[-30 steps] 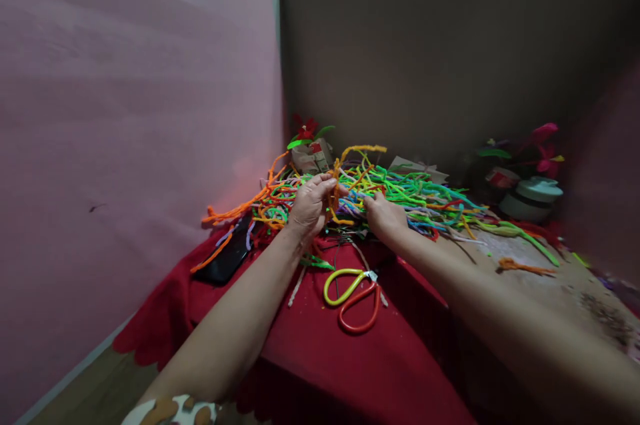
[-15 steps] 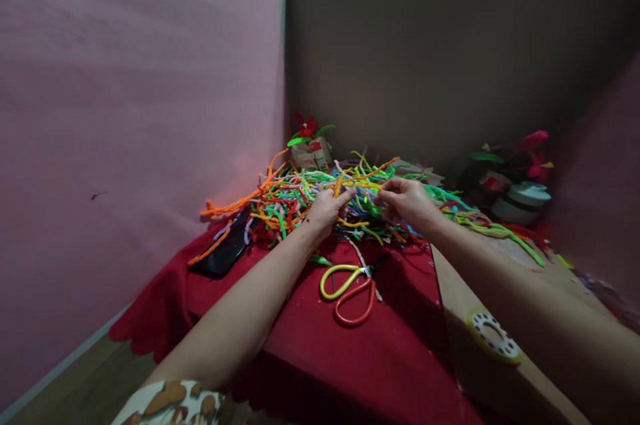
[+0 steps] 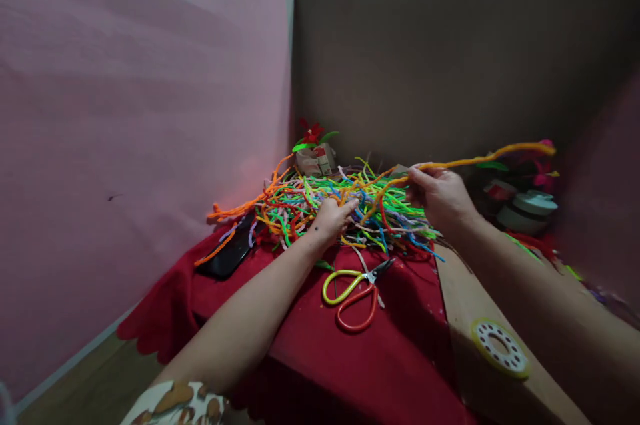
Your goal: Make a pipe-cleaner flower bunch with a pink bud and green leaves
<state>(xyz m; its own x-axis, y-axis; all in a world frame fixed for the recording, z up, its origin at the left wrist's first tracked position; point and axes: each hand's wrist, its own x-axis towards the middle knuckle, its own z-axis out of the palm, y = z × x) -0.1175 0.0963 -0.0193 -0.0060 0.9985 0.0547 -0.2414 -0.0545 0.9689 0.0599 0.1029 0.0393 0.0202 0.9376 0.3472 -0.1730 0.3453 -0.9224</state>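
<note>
A long orange-yellow pipe cleaner (image 3: pixel 480 156) is pinched near its middle by my right hand (image 3: pixel 445 195). One part of it reaches out to the right, and the other slopes down left over the pile. My left hand (image 3: pixel 333 218) is closed at the front of a tangled heap of many-coloured pipe cleaners (image 3: pixel 295 208). Short orange pipe cleaner pieces (image 3: pixel 344 194) show between its thumb and fingers. Below the hands, scissors (image 3: pixel 357 292) with one yellow and one red handle lie on the red cloth (image 3: pixel 310 345), blades slightly apart.
A black phone (image 3: pixel 225 262) lies left of the heap. On the board (image 3: pixel 465 292) at right rests a yellow-rimmed tape roll (image 3: pixel 500 347). Behind stand a red pipe-cleaner flower (image 3: pixel 311 130) and a white lidded pot (image 3: pixel 527 208). A pink wall (image 3: pixel 150 145) borders the left.
My right hand has moved right and slightly up, drawing the long orange-yellow pipe cleaner out of the heap. My left hand stays about where it was. The view has shifted slightly.
</note>
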